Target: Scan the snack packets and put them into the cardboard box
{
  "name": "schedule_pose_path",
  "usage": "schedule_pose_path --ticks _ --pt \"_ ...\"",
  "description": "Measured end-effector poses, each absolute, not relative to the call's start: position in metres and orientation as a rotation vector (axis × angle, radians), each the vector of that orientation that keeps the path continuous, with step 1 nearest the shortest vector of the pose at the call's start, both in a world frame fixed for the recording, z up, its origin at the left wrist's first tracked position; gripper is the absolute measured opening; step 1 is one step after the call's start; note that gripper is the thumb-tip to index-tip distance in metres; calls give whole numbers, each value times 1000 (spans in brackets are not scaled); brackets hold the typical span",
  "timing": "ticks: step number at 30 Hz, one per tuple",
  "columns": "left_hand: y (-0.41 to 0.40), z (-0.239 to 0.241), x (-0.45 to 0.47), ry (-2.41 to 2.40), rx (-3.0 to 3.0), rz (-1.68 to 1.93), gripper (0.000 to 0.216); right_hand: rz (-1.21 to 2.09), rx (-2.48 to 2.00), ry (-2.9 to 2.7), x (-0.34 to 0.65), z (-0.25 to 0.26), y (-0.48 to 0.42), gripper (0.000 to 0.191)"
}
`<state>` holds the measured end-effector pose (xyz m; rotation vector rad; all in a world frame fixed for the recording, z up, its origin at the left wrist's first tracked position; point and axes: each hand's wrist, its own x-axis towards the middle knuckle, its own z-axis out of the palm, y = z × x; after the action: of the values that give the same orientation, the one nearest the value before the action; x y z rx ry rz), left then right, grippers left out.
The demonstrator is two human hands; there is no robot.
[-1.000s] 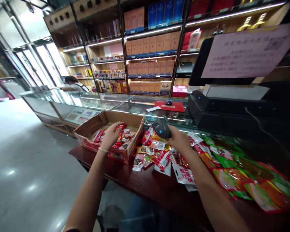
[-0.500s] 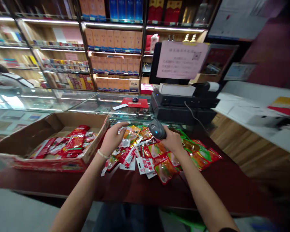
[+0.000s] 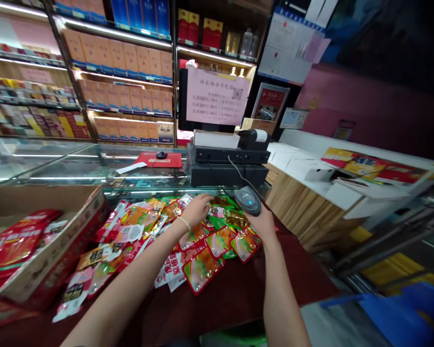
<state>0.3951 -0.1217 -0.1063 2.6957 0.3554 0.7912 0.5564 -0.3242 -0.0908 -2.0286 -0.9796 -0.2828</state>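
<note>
Table [image 3: 238, 299]: dark red, strewn with snack packets [image 3: 202, 260]
Left hand [image 3: 197, 209]: fingers open, touching snack packets
Right hand [image 3: 264, 222]: fingers gripping scanner [image 3: 248, 200]

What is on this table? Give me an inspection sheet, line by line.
Surface: dark red table, mostly covered at left and middle.
Job's things: snack packets lie loose in a heap; a black scanner shows a blue light.
Clutter: a cardboard box at left holds red packets.
Hands: the left hand is open, fingers resting on the packets; the right hand is shut around the scanner.
Cables: one cable runs between the cash register and the scanner.
Surroundings: a glass counter stands behind, with a mouse on a red pad; shelves of boxed goods; a pink notice above the register.
</note>
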Motion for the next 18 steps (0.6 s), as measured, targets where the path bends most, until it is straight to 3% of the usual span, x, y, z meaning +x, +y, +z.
schedule_pose_path --ticks 7,10,15,18 --pt "-120 -128 458 501 2973 425 53 -193 -1991 -963 560 -97 -326 43" --pt "-124 -131 465 649 2995 350 50 -191 -2011 -984 555 -98 -326 41" --pt "-138 -118 457 624 3065 460 21 -216 -2016 -976 551 -99 -325 40" --pt "-141 -106 435 458 3027 692 28 -220 -1994 -924 551 -101 -324 43"
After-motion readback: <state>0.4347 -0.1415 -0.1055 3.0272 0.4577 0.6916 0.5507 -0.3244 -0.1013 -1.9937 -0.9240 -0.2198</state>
